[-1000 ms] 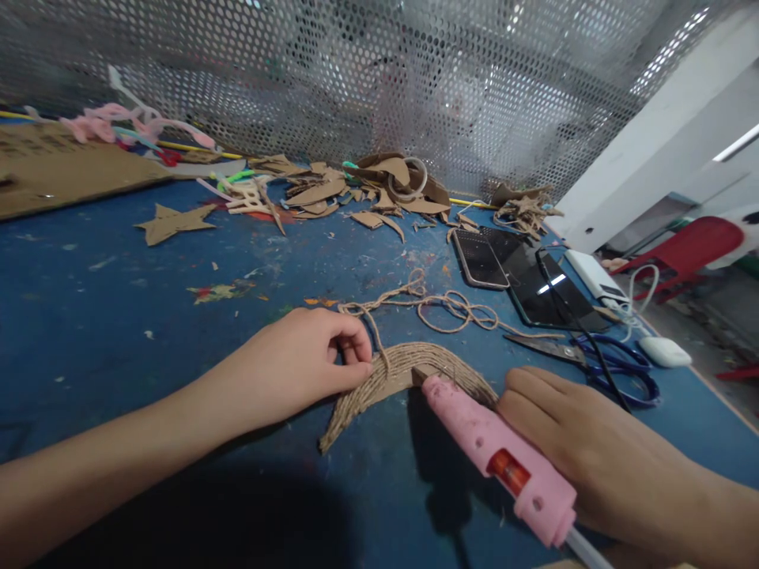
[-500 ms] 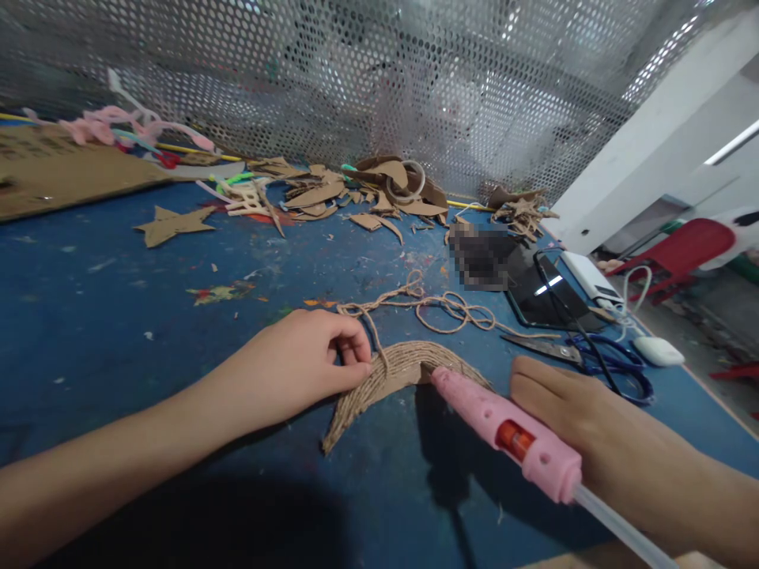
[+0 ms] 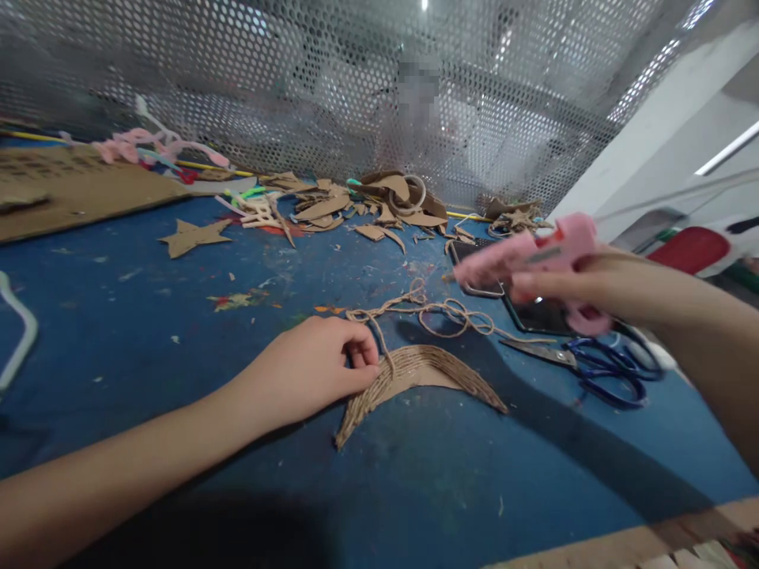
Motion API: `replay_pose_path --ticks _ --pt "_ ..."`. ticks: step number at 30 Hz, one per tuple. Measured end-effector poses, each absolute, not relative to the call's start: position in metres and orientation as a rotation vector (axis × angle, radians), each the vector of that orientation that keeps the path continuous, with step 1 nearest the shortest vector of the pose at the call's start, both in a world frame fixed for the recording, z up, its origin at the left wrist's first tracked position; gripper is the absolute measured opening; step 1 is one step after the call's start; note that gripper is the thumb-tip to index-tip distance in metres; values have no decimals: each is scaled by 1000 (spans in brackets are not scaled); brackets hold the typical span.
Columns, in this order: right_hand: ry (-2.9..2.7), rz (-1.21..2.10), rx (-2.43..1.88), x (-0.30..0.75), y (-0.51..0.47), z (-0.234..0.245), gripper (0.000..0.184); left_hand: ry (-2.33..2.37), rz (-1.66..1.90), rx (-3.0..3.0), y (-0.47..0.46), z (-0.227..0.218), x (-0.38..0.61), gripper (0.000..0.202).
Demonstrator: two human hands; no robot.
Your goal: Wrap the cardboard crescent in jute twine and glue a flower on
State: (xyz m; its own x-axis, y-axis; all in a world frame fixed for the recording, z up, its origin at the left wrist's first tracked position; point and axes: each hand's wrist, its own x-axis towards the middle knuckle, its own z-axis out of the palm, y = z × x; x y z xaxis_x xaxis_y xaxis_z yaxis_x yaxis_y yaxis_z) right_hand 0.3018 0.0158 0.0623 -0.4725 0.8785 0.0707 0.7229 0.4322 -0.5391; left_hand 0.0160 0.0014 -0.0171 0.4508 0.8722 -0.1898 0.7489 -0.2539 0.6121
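Note:
A crescent-shaped cardboard piece (image 3: 436, 375) lies on the blue table, its upper part covered with rows of twine and a bare strip along the inner curve. My left hand (image 3: 329, 356) is closed at its left side, thumb and fingers pinching the twine (image 3: 388, 359) against the crescent. The loose twine trails in loops behind the piece. My right hand (image 3: 569, 288) grips a pink hot glue gun (image 3: 527, 257), raised over the right side of the table and blurred by motion. Its nozzle points left, apart from the cardboard.
Blue-handled scissors (image 3: 610, 371) lie on the right, close to a dark tablet (image 3: 537, 316) and a phone (image 3: 474, 273). Cardboard scraps (image 3: 323, 207) and a tape roll (image 3: 413, 195) are heaped along the perforated metal screen (image 3: 332, 103). A cardboard star (image 3: 193, 237) rests at the left.
My right hand has lifted the glue gun off the crescent's inner edge, moving it up and to the right. My left hand stays at the crescent, still pinching the twine.

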Motion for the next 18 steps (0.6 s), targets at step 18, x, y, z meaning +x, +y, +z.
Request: replay_pose_path --ticks 18 --pt "-2613 854 -710 94 166 -25 31 1382 118 2422 -44 -18 22 45"
